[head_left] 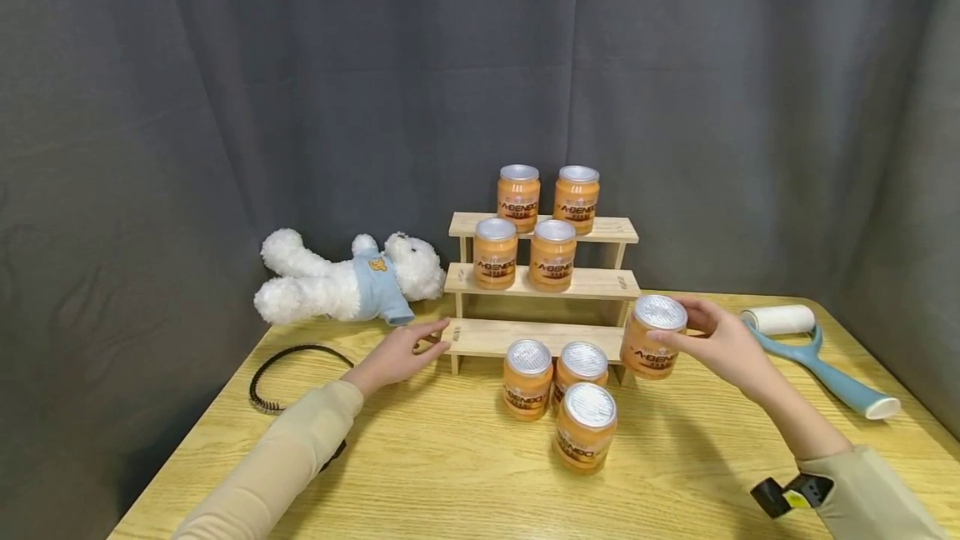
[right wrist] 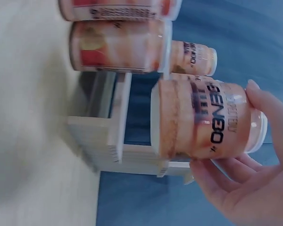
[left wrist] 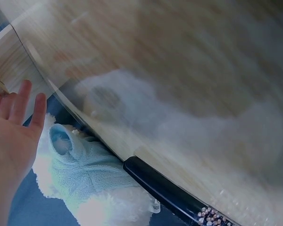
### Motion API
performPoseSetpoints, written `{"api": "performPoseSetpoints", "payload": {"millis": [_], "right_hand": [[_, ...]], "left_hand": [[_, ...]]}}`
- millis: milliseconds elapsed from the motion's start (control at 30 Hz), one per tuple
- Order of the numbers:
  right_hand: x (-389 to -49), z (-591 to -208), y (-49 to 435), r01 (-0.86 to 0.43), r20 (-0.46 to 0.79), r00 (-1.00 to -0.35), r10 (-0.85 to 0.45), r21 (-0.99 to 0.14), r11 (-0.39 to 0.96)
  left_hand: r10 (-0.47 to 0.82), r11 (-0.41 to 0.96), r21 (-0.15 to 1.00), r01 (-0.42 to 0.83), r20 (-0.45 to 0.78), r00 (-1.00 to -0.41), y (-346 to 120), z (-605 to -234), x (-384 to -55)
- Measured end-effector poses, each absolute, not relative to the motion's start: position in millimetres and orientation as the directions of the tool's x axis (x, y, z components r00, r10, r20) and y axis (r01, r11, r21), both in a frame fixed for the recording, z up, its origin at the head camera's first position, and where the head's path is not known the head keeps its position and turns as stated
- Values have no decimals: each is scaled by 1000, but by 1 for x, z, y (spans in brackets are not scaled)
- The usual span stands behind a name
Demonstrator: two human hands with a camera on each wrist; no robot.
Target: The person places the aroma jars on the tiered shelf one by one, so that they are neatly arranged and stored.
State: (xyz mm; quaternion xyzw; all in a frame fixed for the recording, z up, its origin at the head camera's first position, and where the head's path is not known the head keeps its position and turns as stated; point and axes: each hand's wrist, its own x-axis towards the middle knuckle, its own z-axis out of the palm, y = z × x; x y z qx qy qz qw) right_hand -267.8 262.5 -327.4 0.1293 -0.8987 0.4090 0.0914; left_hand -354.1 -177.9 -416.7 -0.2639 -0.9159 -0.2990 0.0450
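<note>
So the orange jar (head_left: 654,346) is grasped in the right hand (head_left: 726,346), fingers curled round its side and thumb up near the silver lid; in the right wrist view the same jar (right wrist: 205,121) is seen wrapped by the fingers (right wrist: 226,186) from below. It's held upright, long axis vertical, just off the right end of the bottom step (head_left: 525,335) of the wooden rack (head_left: 543,283), so the free step lies directly left of the grip and a bit behind it. Whether the jar's base is touching the tabletop (head_left: 420,457) or lifted slightly can't be told for sure; it looks raised. The right hand is clearly the nearer one to that empty stretch of step at its right end. The left hand (head_left: 401,352) is released, fingers straight, with the fingertips resting at the left end of the same bottom step, nothing gripped; in the left wrist view the palm (left wrist: 12,136) is seen flat and relaxed. Three more jars (head_left: 564,394) are clustered on the tabletop right in front of the rack, between the two hands, closer to the right one. Two jars are stood on the middle step and two on the top. Further out, a plush bear (head_left: 348,277) is lying to the left, a black headband (head_left: 288,375) in front of it, and a lint roller (head_left: 813,357) at far right.
</note>
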Motion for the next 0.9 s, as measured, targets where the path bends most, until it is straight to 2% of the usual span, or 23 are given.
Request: {"api": "performPoseSetpoints", "payload": {"millis": [233, 467, 633, 900], "right_hand": [[-294, -311, 251, -334, 340, -935, -99, -756, 562], [-321, -299, 238, -261, 290, -957, -25, -818, 512], [-342, -302, 230, -249, 276, -961, -15, -842, 478], [-368, -316, 222, -310, 341, -940, -18, -832, 460]], "left_hand": [[456, 683, 526, 507, 234, -858, -178, -417, -355], [465, 671, 527, 522, 249, -850, -179, -418, -355], [480, 661, 522, 540, 260, -838, -179, -419, -356], [469, 670, 519, 531, 258, -845, -179, -420, -357]]}}
